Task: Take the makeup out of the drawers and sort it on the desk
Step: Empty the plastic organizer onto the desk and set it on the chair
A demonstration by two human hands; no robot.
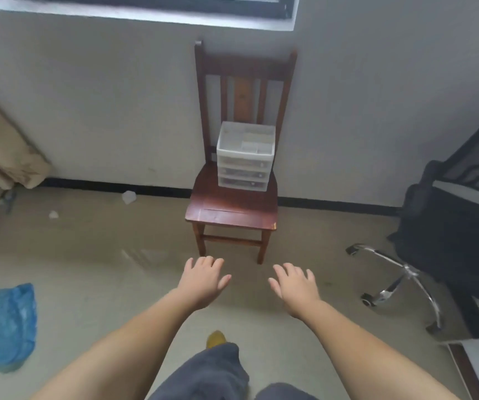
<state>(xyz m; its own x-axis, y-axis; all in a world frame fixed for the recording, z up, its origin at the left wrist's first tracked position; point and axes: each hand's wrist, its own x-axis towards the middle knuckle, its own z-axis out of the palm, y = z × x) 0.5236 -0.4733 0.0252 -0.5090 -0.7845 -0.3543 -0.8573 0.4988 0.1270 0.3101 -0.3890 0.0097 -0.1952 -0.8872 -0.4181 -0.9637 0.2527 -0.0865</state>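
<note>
Sitting on the seat of the dark red wooden chair (232, 209) by the wall: small white plastic three-drawer unit (245, 157), drawers closed. Reaching with left hand (203, 280) and right hand (294, 285), fingers loosely spread, holding nothing, well apart from it; better steadying the unit while pulling a drawer

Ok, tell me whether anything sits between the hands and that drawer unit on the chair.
Nothing visible does. The left hand and right hand are held out, open, over bare floor short of the wooden chair. The drawer unit sits at the back of its seat, front unobstructed.

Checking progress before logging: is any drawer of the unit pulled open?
No, all three drawers of the white drawer unit sit flush on the wooden chair.
</note>
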